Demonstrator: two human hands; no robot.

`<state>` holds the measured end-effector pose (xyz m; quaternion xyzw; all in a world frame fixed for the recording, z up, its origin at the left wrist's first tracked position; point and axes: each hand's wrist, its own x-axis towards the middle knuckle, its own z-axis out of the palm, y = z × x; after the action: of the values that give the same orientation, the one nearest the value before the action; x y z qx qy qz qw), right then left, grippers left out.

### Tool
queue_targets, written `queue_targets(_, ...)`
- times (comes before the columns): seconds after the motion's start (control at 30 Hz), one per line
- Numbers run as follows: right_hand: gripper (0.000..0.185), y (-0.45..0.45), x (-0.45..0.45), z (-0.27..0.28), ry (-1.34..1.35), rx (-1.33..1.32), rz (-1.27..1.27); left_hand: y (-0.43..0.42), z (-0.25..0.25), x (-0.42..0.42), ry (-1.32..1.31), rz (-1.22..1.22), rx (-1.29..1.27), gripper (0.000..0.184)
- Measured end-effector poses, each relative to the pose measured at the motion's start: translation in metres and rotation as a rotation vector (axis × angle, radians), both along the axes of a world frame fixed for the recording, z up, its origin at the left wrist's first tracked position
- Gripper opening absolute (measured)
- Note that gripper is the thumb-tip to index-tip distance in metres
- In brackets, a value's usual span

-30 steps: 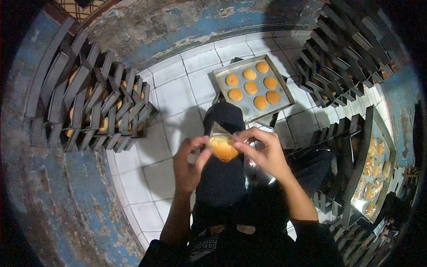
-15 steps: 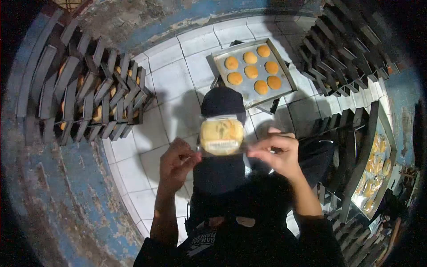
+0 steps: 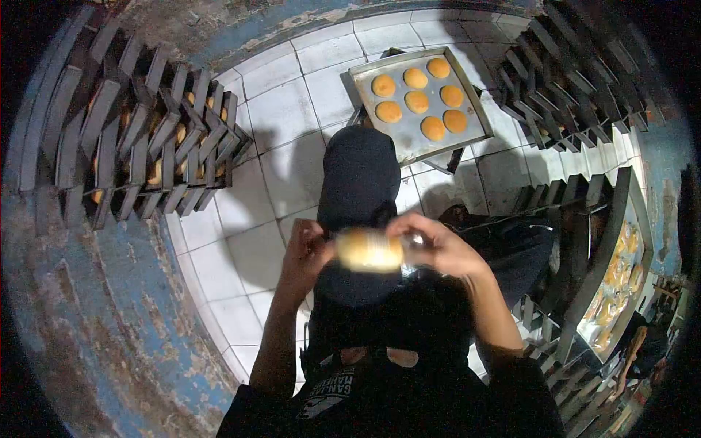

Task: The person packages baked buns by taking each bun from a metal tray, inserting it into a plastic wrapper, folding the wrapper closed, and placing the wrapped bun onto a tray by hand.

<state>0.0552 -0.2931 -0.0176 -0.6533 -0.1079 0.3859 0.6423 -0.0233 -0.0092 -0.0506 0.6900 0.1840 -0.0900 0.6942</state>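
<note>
A golden bun in a clear wrapper (image 3: 369, 250) hangs between my two hands above my dark-trousered leg, blurred by motion. My left hand (image 3: 309, 248) pinches the wrapper at its left end, and my right hand (image 3: 431, 244) has its fingers closed at the right end. Print on the wrapper cannot be read. Beyond my knee, a metal tray (image 3: 475, 125) carries several round unwrapped buns (image 3: 416, 101) in rows.
Stacked dark trays (image 3: 139, 131) with buns stand at the left, and another stack (image 3: 569, 87) at the upper right. At the right, a tilted tray (image 3: 590, 337) holds several wrapped buns (image 3: 617, 277). White floor tiles (image 3: 270, 117) lie below.
The bun was first seen narrow-end down, then flat with its printed wrapper facing up; now it is blurred and turned, with no print readable. My hands have moved closer together since the middle frame.
</note>
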Motion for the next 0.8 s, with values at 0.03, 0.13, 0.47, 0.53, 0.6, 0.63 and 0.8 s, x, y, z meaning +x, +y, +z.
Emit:
queue_targets(0.03,0.027,-0.003,0.0,-0.002,-0.206,0.091,0.067,0.002,0.001,0.002,-0.049,-0.05,0.083,0.034)
queue_targets(0.13,0.034,-0.017,0.012,0.024,-0.003,0.042,0.17,-0.001,-0.013,0.008,-0.127,-0.047,0.237,0.04)
queue_targets(0.47,0.056,-0.016,0.123,-0.162,-0.421,-0.281,-0.634,-0.004,-0.018,0.021,-0.159,0.082,0.234,0.045)
queue_targets(0.53,0.066,-0.036,0.131,-0.25,-0.476,-0.414,-0.555,-0.001,-0.023,0.019,-0.091,0.021,0.357,0.046)
queue_targets(0.6,0.076,-0.057,0.132,-0.304,-0.082,-0.7,-0.144,-0.005,-0.014,0.023,-0.08,0.028,0.315,0.047)
queue_targets(0.63,0.076,-0.062,0.13,-0.3,-0.08,-0.699,-0.15,-0.005,-0.009,0.023,-0.058,0.038,0.272,0.047)
queue_targets(0.8,0.054,-0.079,0.084,-0.166,-1.248,-1.275,0.073,0.006,-0.016,0.02,-0.103,0.035,0.247,0.047)
